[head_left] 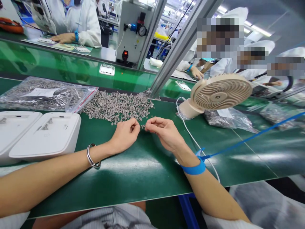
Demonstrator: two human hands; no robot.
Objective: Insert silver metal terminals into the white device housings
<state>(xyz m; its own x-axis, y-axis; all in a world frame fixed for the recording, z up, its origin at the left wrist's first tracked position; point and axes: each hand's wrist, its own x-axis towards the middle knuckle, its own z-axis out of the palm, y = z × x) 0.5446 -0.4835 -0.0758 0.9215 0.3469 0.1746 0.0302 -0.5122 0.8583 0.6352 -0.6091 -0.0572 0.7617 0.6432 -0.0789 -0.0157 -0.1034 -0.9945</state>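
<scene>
Over the shiny green table, the left hand and right hand pinch a tiny silver metal piece pointing left to right.

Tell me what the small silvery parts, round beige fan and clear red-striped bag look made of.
Small silvery parts: probably bare metal, shiny, with bright glints. Round beige fan: likely plastic, fairly matt and evenly coloured. Clear red-striped bag: seemingly glossy plastic film, see-through and wrinkled.

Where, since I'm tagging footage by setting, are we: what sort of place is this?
Probably a factory assembly line: heaped small metal parts on a green bench, people in white at workstations, and a pressure gauge.
</scene>
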